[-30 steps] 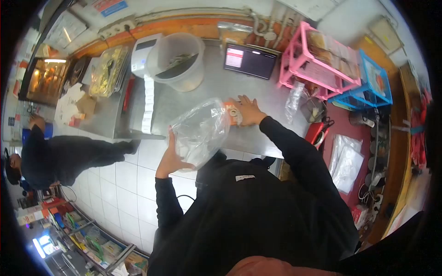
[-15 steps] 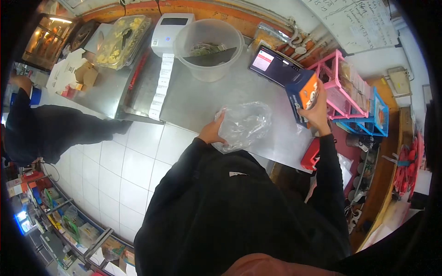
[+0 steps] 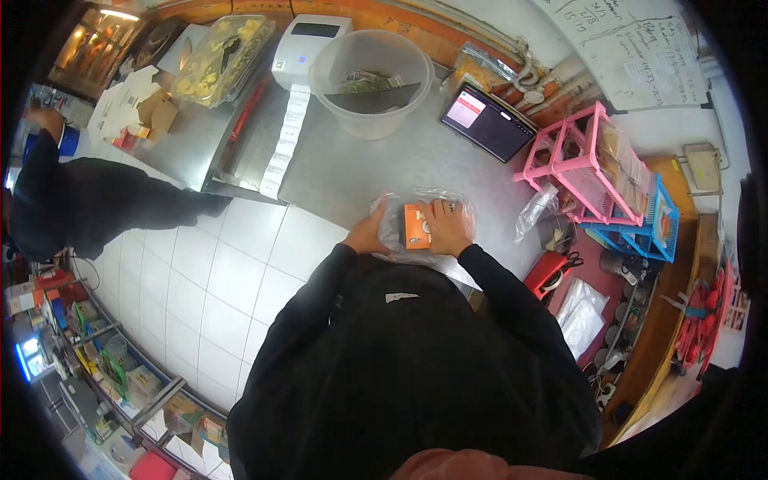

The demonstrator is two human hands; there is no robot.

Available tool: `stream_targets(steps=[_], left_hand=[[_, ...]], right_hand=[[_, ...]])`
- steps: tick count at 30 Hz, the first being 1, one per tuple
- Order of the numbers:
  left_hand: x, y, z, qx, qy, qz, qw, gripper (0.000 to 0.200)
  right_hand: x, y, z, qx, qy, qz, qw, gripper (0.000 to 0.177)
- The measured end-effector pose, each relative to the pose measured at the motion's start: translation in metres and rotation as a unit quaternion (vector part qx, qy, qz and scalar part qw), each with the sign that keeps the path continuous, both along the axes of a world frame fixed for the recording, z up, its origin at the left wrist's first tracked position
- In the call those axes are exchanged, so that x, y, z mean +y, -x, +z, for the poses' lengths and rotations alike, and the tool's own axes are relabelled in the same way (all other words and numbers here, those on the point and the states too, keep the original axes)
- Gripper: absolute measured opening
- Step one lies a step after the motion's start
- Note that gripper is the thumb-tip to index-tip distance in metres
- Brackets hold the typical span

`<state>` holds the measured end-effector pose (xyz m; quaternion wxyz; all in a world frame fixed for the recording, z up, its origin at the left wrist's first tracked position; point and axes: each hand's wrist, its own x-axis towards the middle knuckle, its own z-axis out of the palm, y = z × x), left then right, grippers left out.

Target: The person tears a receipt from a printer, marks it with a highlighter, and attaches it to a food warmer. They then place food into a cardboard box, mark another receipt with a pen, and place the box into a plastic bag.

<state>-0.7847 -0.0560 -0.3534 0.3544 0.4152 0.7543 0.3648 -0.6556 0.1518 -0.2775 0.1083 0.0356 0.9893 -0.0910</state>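
My left hand [image 3: 370, 233] grips the edge of a clear plastic bag [image 3: 394, 226] lying at the near edge of the steel counter [image 3: 352, 172]. An orange box [image 3: 416, 226] sits in the bag's mouth, and my right hand [image 3: 448, 227] is closed over it from the right. Both my black sleeves run from my chest up to the bag.
Farther back on the counter stand a round clear tub [image 3: 372, 80], a white label printer [image 3: 308, 48] with a long label strip [image 3: 284, 144], a tablet [image 3: 488, 120] and a tray of food [image 3: 218, 60]. Pink [image 3: 576, 168] and blue racks [image 3: 652, 216] are on the right. Another person in black [image 3: 88, 204] stands at left.
My right hand has brought the box down from up by the tablet into the bag on the counter. My left hand has stayed on the bag.
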Motion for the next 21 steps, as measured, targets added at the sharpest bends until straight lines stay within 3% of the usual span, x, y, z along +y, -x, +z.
stream_targets(steps=[4, 7, 8, 10, 11, 12, 13, 15, 16, 18, 20, 21], left_hand=[[0.012, -0.014, -0.006, 0.023, 0.003, -0.005, 1.000, 0.136], [0.016, -0.012, 0.012, 0.046, 0.004, 0.011, 0.999, 0.109], [0.017, -0.006, 0.026, 0.083, 0.043, -0.026, 0.995, 0.099], [0.014, 0.013, 0.099, 0.148, 0.126, -0.098, 0.976, 0.081], [0.009, 0.017, 0.137, 0.170, 0.054, -0.093, 0.980, 0.073], [0.006, 0.021, 0.175, 0.192, -0.020, -0.088, 0.977, 0.067], [0.003, 0.026, 0.216, 0.087, -0.059, -0.092, 0.990, 0.065], [0.001, 0.038, 0.270, -0.127, -0.136, -0.101, 0.977, 0.061], [-0.005, 0.050, 0.264, -0.170, -0.161, -0.050, 0.971, 0.059], [-0.026, 0.091, 0.227, -0.251, -0.211, 0.045, 0.944, 0.055], [-0.056, 0.144, 0.146, -0.085, -0.221, 0.268, 0.934, 0.053], [-0.080, 0.169, 0.084, -0.112, -0.277, 0.399, 0.867, 0.059]], right_hand=[[-0.015, 0.006, -0.015, -0.029, -0.066, 0.007, 0.997, 0.094], [-0.017, 0.011, -0.020, -0.053, -0.052, -0.025, 0.997, 0.099], [-0.013, 0.010, -0.018, -0.076, -0.048, -0.025, 0.996, 0.101], [0.010, -0.004, -0.005, -0.124, -0.036, -0.023, 0.991, 0.104], [0.031, -0.020, -0.037, -0.071, -0.021, -0.024, 0.997, 0.099], [0.063, -0.027, -0.069, -0.134, 0.078, -0.064, 0.986, 0.087], [0.070, -0.021, -0.035, -0.186, 0.086, -0.015, 0.979, 0.076], [0.074, -0.016, 0.060, -0.112, 0.175, -0.006, 0.978, 0.063], [0.087, -0.014, 0.076, -0.098, 0.300, -0.011, 0.949, 0.058], [0.085, -0.013, 0.135, -0.118, 0.300, -0.092, 0.942, 0.047], [0.067, -0.016, 0.188, 0.008, 0.347, -0.145, 0.927, 0.028], [0.056, -0.018, 0.207, 0.073, 0.354, -0.166, 0.917, 0.026]])
